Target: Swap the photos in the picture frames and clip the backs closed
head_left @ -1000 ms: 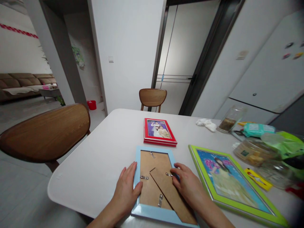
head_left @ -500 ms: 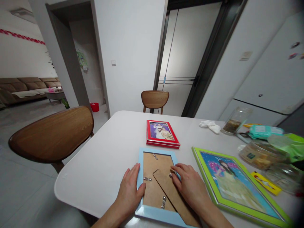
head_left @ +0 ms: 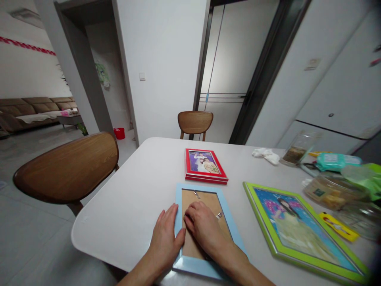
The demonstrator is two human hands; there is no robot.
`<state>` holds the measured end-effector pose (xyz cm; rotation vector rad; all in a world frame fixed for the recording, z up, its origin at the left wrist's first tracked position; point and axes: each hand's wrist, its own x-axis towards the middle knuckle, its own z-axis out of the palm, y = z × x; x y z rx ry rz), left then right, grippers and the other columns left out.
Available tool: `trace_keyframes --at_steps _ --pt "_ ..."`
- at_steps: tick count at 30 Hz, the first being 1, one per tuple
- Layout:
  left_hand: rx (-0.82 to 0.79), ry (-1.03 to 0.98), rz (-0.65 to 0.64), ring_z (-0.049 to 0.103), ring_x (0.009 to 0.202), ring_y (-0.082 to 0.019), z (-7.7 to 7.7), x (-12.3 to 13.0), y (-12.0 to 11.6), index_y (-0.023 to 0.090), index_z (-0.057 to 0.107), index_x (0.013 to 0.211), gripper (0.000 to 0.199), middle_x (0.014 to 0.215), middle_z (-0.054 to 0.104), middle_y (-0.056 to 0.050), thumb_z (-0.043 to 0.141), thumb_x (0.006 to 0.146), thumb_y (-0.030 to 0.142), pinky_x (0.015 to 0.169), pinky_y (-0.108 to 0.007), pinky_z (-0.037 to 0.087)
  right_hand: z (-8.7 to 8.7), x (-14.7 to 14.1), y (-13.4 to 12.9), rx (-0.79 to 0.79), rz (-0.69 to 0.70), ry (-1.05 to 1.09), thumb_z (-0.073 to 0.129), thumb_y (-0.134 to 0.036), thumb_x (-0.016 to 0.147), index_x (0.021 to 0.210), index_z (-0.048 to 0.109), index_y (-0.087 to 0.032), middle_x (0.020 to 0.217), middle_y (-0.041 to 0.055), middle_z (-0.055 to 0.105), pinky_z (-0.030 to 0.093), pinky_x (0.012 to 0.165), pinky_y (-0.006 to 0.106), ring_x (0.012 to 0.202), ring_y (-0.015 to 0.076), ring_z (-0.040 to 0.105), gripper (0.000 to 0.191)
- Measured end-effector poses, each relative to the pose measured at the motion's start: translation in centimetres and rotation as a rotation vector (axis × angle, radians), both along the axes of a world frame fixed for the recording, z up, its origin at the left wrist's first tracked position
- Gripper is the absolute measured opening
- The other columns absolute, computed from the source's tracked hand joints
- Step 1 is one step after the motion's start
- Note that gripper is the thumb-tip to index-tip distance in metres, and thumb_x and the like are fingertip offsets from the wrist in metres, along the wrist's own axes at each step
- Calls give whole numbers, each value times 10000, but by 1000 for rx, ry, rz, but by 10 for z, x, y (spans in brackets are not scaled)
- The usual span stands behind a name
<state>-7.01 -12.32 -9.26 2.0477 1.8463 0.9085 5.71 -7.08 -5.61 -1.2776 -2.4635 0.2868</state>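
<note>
A light blue picture frame (head_left: 231, 221) lies face down before me, its brown backing board (head_left: 210, 198) upward. My left hand (head_left: 165, 235) rests along the frame's left rim, fingers stretched out and thumb on the edge. Over the board, my right hand (head_left: 206, 228) has its fingertips pinched at the metal clip by the left rim; that clip is almost wholly covered. One turn clip (head_left: 197, 194) shows at the top and another metal clip (head_left: 219, 215) at the right side. The stand leg and bottom clip are hidden under my right hand and forearm.
Two stacked red frames (head_left: 205, 165) lie just beyond. A large green frame (head_left: 300, 230) with a photo is to the right. Behind it are a glass jar (head_left: 295, 153), tissue (head_left: 266, 155), wipes pack (head_left: 337, 161) and plastic container (head_left: 330, 192). A wooden chair (head_left: 71, 171) stands left.
My right hand has moved left across the board, from the right-side clip to the left-side one. My left hand stays on the left rim. The view has shifted slightly.
</note>
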Motion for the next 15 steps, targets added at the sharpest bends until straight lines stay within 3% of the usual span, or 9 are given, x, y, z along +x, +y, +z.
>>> trace_keyframes --at_steps 6,10,15 --pt "-60 -29 29 379 1147 -232 4 1 -1 85 352 1225 536 1255 418 -127 439 708 195 988 -433 253 7 32 -3 -164 165 151 452 -168 756 884 625 -196 943 57 574 384 821 301 903 157 497 217" --pt "-67 -52 24 383 1143 -226 7 2 -1 106 350 1229 542 1256 420 -115 445 702 192 993 -431 241 18 62 -15 -301 274 102 499 -142 705 814 640 -252 1113 32 498 347 896 346 1050 176 431 209" --pt "-62 -40 30 372 1153 -231 6 2 -1 101 358 1222 536 1261 413 -121 433 697 182 990 -446 236 15 64 -26 -243 289 87 577 -185 662 702 663 -255 1130 32 497 310 918 407 1091 214 394 117"
